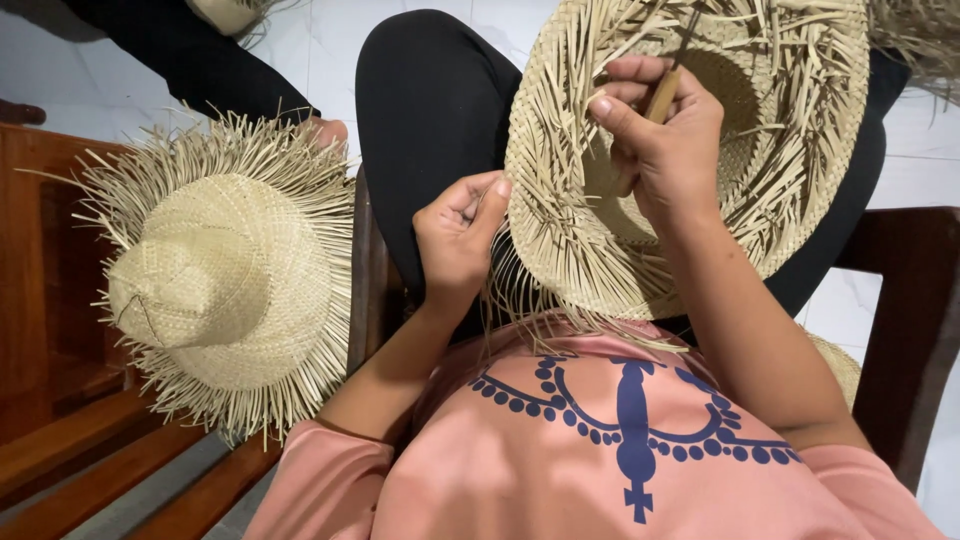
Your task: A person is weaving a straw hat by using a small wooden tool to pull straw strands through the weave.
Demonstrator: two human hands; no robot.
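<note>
Over the lap, an unfinished straw hat point(600, 240) lay upturned; the right hand point(665, 135) pinched a wooden-handled tool point(663, 95) inside it, while the left hand point(458, 235) gripped brim strands.

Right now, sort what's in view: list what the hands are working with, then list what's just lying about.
In hand:
- left hand, pinching the brim edge
- right hand, gripping a thin wooden-handled tool
- upturned straw hat with loose strand ends, on the lap

Lying about:
- second straw hat, crown up, on the wooden bench
- wooden chair arm
</note>
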